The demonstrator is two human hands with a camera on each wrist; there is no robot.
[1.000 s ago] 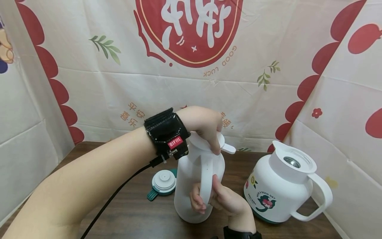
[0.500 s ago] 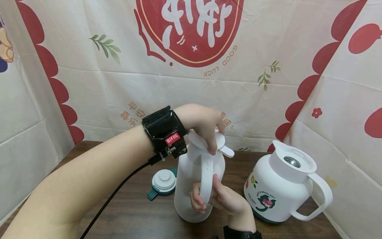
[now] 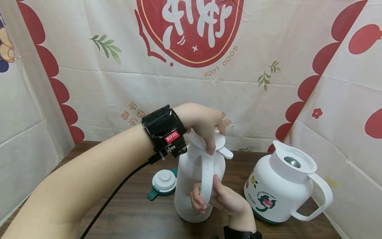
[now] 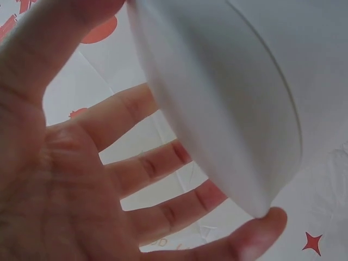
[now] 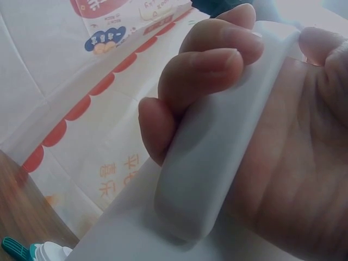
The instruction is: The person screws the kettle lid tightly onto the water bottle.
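Observation:
A white vacuum jug (image 3: 186,182) stands upright on the table in the head view. From above, my left hand (image 3: 204,121) holds its white lid (image 3: 220,142), which has a short tab (image 3: 226,153) sticking out to the right. Thumb and fingers spread around the rim of the lid (image 4: 196,98) in the left wrist view, with the palm off its top. My right hand (image 3: 231,199) grips the jug's handle (image 3: 206,179). Curled fingers wrap that handle (image 5: 223,136) in the right wrist view.
Right of the jug stands a second white jug (image 3: 280,196), its top opening uncovered. A white and green stopper (image 3: 164,181) lies left on the brown wooden table (image 3: 128,212). A printed cloth (image 3: 167,86) hangs behind. A black cable (image 3: 116,192) trails from my left wrist.
My left hand has turned the lid slightly, and its tab has swung toward the near side. My right hand and both jugs stay in place.

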